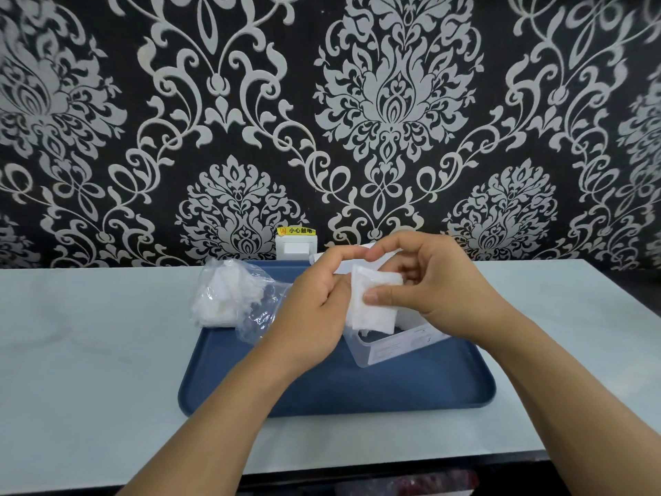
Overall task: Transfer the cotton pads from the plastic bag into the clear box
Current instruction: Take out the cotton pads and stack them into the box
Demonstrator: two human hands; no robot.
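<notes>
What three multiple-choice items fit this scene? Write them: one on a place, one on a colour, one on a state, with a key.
1. Where does the bag lie?
A. tray's far left
B. tray's near right
C. off the tray

2. The tray is:
A. red
B. blue
C. white

3. The pads above the box are:
A. loose on the table
B. held by both hands
C. sealed in the box

Key: A, the bag sits at the far left corner; B, the rim is blue; B, the left hand and right hand grip them.
</notes>
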